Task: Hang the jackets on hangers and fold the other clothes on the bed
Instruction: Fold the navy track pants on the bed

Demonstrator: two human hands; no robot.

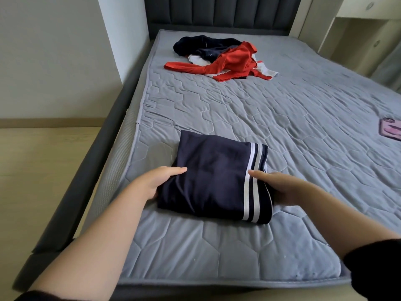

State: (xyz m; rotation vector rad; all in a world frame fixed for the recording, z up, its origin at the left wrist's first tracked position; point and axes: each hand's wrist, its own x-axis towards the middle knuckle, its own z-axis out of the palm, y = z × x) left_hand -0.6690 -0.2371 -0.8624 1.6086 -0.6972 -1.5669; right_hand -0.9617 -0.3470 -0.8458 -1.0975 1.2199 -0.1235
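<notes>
A navy garment with white stripes (212,177) lies folded into a rectangle near the foot of the grey quilted bed (293,127). My left hand (156,181) grips its left edge, thumb on top and fingers tucked under the cloth. At the striped right edge my right hand (275,185) holds it the same way, thumb on top. Farther up the bed lies a loose heap of clothes: a red garment with white trim (230,61) across a dark navy one (201,45).
A pink flat object (390,129) lies at the bed's right edge. The dark padded headboard (217,14) stands at the far end, with a cream cabinet (351,25) to its right. Wooden floor (43,170) runs along the bed's left side.
</notes>
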